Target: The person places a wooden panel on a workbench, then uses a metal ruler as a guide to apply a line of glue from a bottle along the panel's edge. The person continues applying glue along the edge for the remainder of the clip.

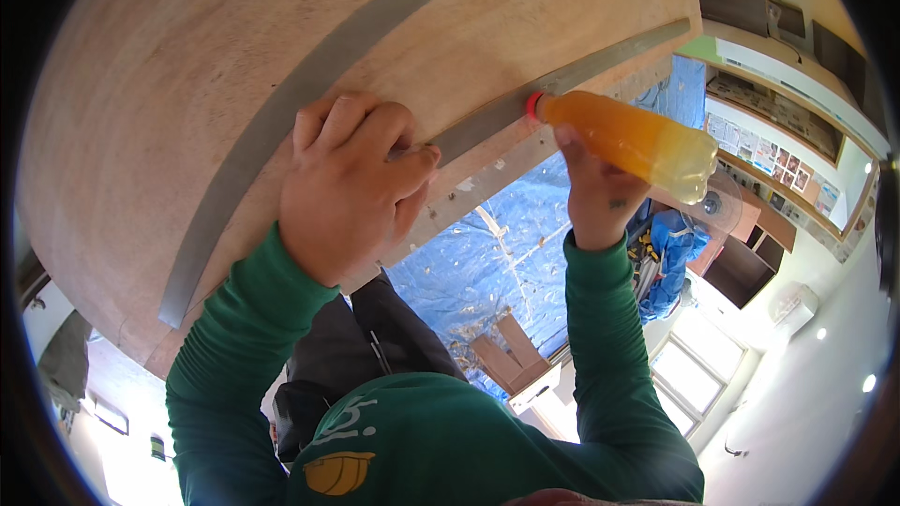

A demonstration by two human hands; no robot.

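My right hand (601, 190) grips a plastic bottle (626, 137) of orange-yellow liquid, tilted so that its red cap end meets a narrow grey strip (485, 126) on a plywood board (450, 56). The strip runs along the board's near edge. My left hand (358, 176) rests on the board with its fingers curled, beside the near end of the strip's visible part; whether it holds something small is hidden. A second, wider-looking grey strip (281, 98) lies farther in on the board and looks curved in this view.
A blue tarpaulin (485, 246) with debris covers the floor below the board's edge. Brown board pieces (510, 355) lie on it. At the right are a fan (714, 204), a blue bag (668, 253) beside tools, and an open brown cabinet (745, 267).
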